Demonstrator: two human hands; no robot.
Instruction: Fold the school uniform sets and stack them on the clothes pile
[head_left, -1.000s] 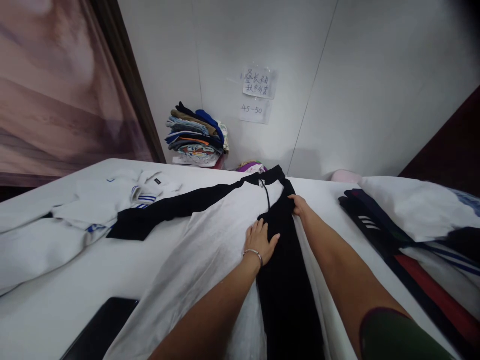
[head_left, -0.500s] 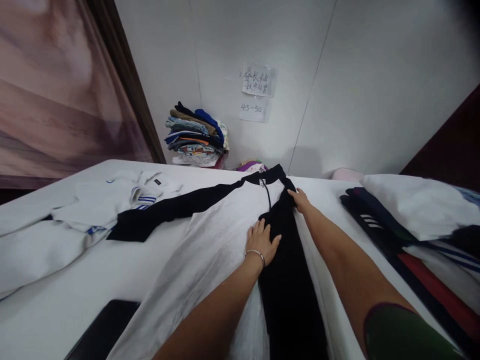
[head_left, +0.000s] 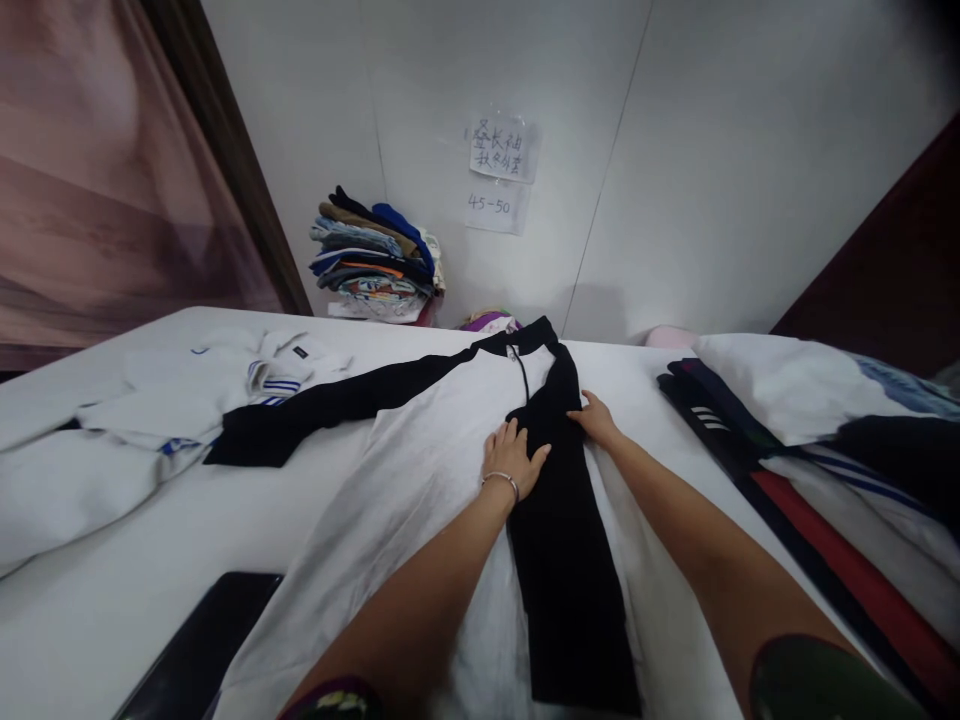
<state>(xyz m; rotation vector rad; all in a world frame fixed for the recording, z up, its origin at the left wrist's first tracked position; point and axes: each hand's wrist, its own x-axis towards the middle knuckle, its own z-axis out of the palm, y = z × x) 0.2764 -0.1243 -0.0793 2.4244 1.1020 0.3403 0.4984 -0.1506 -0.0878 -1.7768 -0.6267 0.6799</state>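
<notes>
A white long-sleeved top (head_left: 442, 420) with black sleeves, a black collar and a dark cord at the neck lies spread out in front of me. Its left sleeve (head_left: 337, 405) stretches out sideways, while the right sleeve (head_left: 566, 540) is folded down over the body. My left hand (head_left: 517, 460), with a bracelet at the wrist, rests flat with fingers spread where the white body meets the folded sleeve. At the sleeve's outer edge, below the shoulder, my right hand (head_left: 600, 422) has its fingers closed on the black cloth.
White garments with blue stripes (head_left: 172, 400) lie to the left on the white table (head_left: 172, 530). A black flat object (head_left: 202, 640) is at the near left. Dark, red and white clothes (head_left: 810, 390) are piled on the right. A folded stack (head_left: 375, 260) stands against the wall.
My right hand has slid down from the shoulder along the sleeve's outer edge. The folded sleeve's lower end now shows. My left hand stays on the top; the view has shifted slightly.
</notes>
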